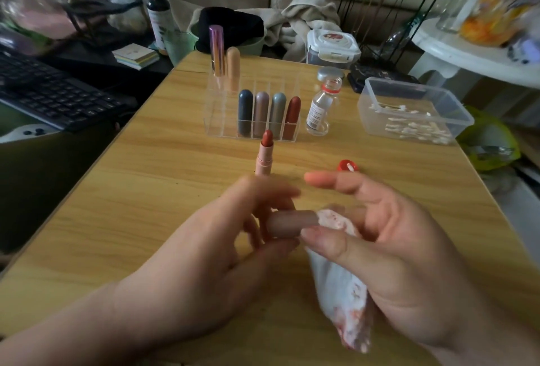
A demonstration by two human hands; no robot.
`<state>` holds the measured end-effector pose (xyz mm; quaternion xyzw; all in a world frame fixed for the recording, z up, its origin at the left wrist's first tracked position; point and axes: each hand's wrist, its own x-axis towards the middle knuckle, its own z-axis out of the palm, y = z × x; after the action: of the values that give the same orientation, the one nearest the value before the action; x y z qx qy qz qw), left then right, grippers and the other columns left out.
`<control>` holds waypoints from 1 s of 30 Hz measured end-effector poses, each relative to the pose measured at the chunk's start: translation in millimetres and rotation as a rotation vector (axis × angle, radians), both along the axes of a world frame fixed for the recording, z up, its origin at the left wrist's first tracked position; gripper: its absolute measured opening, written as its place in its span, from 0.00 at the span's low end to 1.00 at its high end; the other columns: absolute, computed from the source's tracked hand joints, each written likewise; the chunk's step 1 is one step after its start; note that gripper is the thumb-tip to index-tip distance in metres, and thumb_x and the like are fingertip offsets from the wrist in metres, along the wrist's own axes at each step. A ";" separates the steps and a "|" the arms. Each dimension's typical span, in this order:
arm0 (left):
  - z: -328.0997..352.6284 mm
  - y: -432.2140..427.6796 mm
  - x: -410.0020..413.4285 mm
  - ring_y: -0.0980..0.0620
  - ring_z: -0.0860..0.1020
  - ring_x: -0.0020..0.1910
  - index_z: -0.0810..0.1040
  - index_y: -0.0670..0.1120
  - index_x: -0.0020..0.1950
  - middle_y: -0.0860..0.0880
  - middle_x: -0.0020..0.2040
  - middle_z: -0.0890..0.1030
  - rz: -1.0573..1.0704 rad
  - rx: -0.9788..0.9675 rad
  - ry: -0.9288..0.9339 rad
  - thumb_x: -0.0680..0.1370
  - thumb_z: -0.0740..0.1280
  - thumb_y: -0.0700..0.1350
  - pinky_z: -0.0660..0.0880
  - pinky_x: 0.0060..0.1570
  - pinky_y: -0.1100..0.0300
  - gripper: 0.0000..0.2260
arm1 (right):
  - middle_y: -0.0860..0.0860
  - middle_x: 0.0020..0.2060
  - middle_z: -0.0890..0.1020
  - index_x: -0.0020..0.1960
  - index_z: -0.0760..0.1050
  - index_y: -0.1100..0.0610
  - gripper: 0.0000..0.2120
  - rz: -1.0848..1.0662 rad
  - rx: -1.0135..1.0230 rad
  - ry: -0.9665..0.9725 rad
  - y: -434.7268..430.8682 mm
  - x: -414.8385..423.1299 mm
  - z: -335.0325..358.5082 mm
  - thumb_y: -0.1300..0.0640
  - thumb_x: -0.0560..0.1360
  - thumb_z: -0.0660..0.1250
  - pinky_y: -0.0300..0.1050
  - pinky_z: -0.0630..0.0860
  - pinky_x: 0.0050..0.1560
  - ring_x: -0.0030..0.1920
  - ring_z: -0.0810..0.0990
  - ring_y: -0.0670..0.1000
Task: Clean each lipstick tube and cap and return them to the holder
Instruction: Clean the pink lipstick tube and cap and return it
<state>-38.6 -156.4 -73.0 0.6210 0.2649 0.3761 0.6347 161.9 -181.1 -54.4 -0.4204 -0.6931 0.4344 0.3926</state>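
Left hand: the left hand [233, 237] is closed on a mauve cap [292, 224], which is gripped between thumb and curled fingers; the fingers are blurred.
Right hand: the right hand [394, 248] pinches a white wipe [340, 281] between thumb and fingers, with the index finger stretched out straight.
Cap: it is held lying sideways above the near middle of the table [131, 190], with its right end touching the wipe.
Wipe: reddish stains are seen on it, and its lower part hangs below the right hand.
Lipstick tube: an uncapped pink lipstick tube [266, 155] with a brick-red bullet is stood upright on the table, just in front of the holder and beyond the hands.
Holder: a clear, divided holder [216, 111] is set at the middle of the table.
Front row: four capped lipsticks [261, 112] are stood side by side, in dark grey, mauve, grey-green and red-brown.
Back row: two taller lipsticks [216, 50], one metallic purple-gold and one peach, are stood at the left.
Bottle: a small glass bottle [321, 105] is placed just right of the holder.
Red lid: a red lid [346, 165] lies on the table near the right index fingertip.
Box: a clear plastic box [380, 93] holding cotton swabs is set at the right edge.
Keyboard: a black keyboard [52, 93] is seen off the table, to the left.
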 end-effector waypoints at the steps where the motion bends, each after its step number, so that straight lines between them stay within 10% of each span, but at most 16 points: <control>1: 0.2 1.3 3.3 0.47 0.82 0.46 0.73 0.51 0.64 0.50 0.52 0.81 0.030 -0.087 -0.001 0.74 0.73 0.47 0.80 0.44 0.47 0.20 | 0.43 0.37 0.86 0.57 0.74 0.73 0.15 -0.100 0.036 0.054 -0.6 -0.7 -0.6 0.69 0.71 0.65 0.23 0.73 0.43 0.40 0.80 0.31; 9: -0.3 3.3 28.6 0.45 0.72 0.26 0.83 0.40 0.45 0.41 0.34 0.77 0.025 -0.400 -0.044 0.73 0.70 0.50 0.75 0.24 0.56 0.13 | 0.44 0.46 0.86 0.65 0.75 0.46 0.24 -0.253 0.058 0.090 -13.5 0.2 -5.0 0.65 0.74 0.69 0.33 0.77 0.37 0.38 0.83 0.43; 13: -5.6 1.1 23.5 0.47 0.82 0.32 0.82 0.49 0.50 0.50 0.38 0.83 0.190 0.047 0.199 0.76 0.71 0.52 0.82 0.34 0.49 0.08 | 0.59 0.52 0.85 0.65 0.76 0.52 0.24 -0.085 -0.435 0.381 -4.5 9.2 1.0 0.70 0.73 0.69 0.47 0.82 0.49 0.50 0.85 0.57; 16: -2.7 5.0 15.6 0.61 0.82 0.48 0.80 0.50 0.57 0.61 0.51 0.83 0.201 0.694 0.447 0.78 0.68 0.49 0.78 0.46 0.66 0.08 | 0.69 0.60 0.79 0.67 0.74 0.65 0.24 0.028 -0.889 0.729 2.0 16.0 -0.9 0.72 0.71 0.66 0.51 0.80 0.55 0.58 0.81 0.63; 18: -3.3 9.2 11.5 0.64 0.80 0.50 0.79 0.48 0.57 0.62 0.53 0.80 0.152 0.782 0.499 0.78 0.67 0.48 0.75 0.48 0.70 0.09 | 0.69 0.63 0.77 0.68 0.72 0.69 0.25 0.022 -0.981 0.819 5.3 17.2 -2.4 0.72 0.71 0.66 0.54 0.78 0.60 0.63 0.78 0.65; 23: -2.6 14.0 -4.3 0.53 0.83 0.52 0.77 0.55 0.52 0.55 0.50 0.84 0.252 0.384 0.395 0.74 0.72 0.51 0.81 0.49 0.58 0.09 | 0.58 0.44 0.85 0.56 0.84 0.60 0.20 -0.260 -0.967 0.702 7.2 22.9 9.8 0.69 0.66 0.67 0.44 0.81 0.33 0.36 0.83 0.54; 30: 5.8 20.5 -6.7 0.51 0.85 0.42 0.74 0.39 0.51 0.43 0.47 0.86 0.151 0.029 0.139 0.69 0.72 0.37 0.81 0.41 0.61 0.14 | 0.57 0.41 0.84 0.57 0.83 0.62 0.17 -0.282 -0.993 0.737 4.7 18.7 14.3 0.67 0.69 0.67 0.46 0.81 0.35 0.35 0.82 0.54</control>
<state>-45.3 -135.9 -67.2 0.6331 0.3488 0.3827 0.5754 180.7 -176.5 -40.0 -0.4625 -0.1663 0.7643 0.4174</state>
